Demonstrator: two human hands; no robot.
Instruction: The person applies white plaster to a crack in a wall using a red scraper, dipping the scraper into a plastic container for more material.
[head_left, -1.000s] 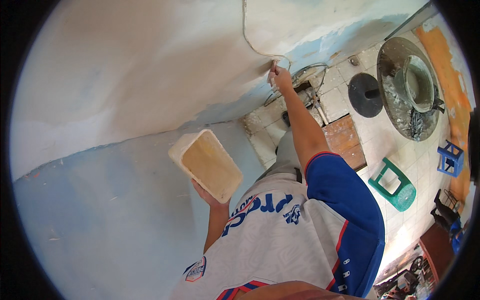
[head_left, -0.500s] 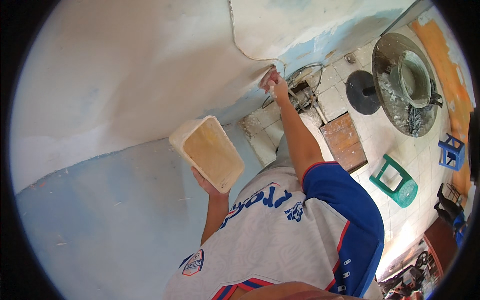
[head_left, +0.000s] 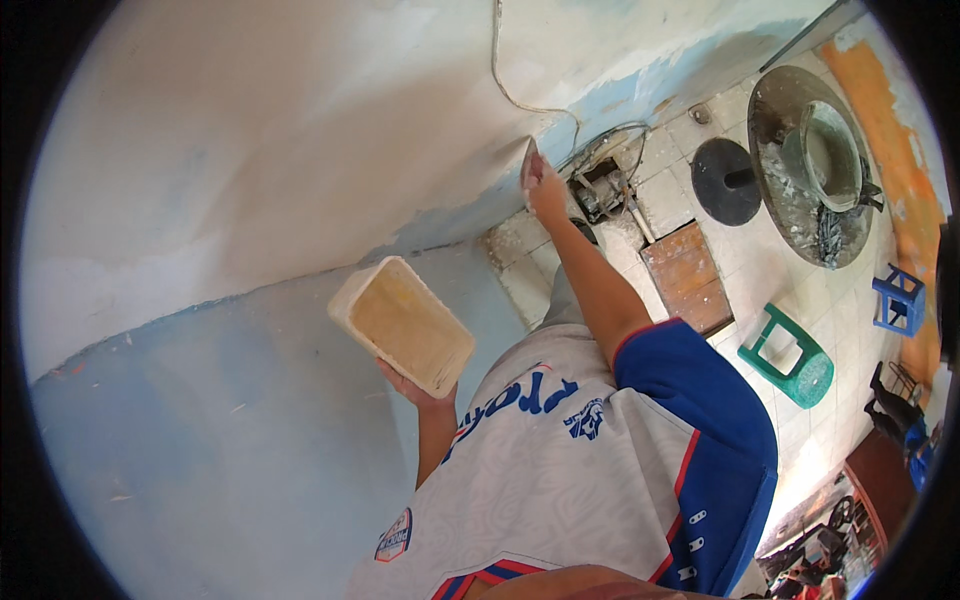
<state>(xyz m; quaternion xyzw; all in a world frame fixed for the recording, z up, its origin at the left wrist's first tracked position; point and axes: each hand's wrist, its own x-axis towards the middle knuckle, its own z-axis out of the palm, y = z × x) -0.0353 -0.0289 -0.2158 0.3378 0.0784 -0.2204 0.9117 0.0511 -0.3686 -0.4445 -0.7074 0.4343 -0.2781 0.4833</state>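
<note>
My left hand grips a cream rectangular plastic container from beneath, with a pale, yellowish coated inside. My right hand is closed on a flat tool, which looks like a putty knife, held at the white wall just above its patchy light-blue lower band. A thin pale cable runs down that wall near my right hand.
Tiled floor holds a motor-like machine, wooden board, black disc, round platter with a bucket, green stool and blue stool. A dark-clothed person and clutter are at the far right.
My right hand has moved down along the wall and slightly left, the tool going with it. The container in my left hand has shifted slightly left.
</note>
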